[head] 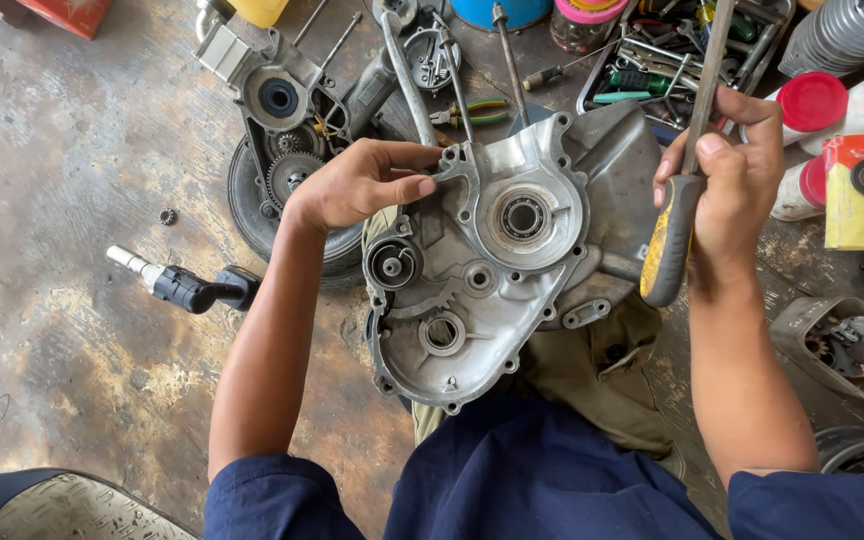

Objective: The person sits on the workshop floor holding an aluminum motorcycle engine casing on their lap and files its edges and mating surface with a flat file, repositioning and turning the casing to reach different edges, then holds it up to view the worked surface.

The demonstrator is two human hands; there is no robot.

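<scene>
Head view: engine casing (492, 270) (grey aluminium) gripped at its top edge by left fingers (407, 170).

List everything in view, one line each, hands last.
engine cover: 1, silver, centre, on the lap
bearing: 1, steel, set in the cover
screwdriver: 1, yellow-black handle, right of the cover
second casing: 1, grey, upper left floor
pliers: 1, green grips, top centre
tool tray: 1, metal, top right
black tool: 1, left floor
red-capped bottles: 2, white, right
left hand: grips the cover's top edge
right hand: holds the screwdriver
</scene>
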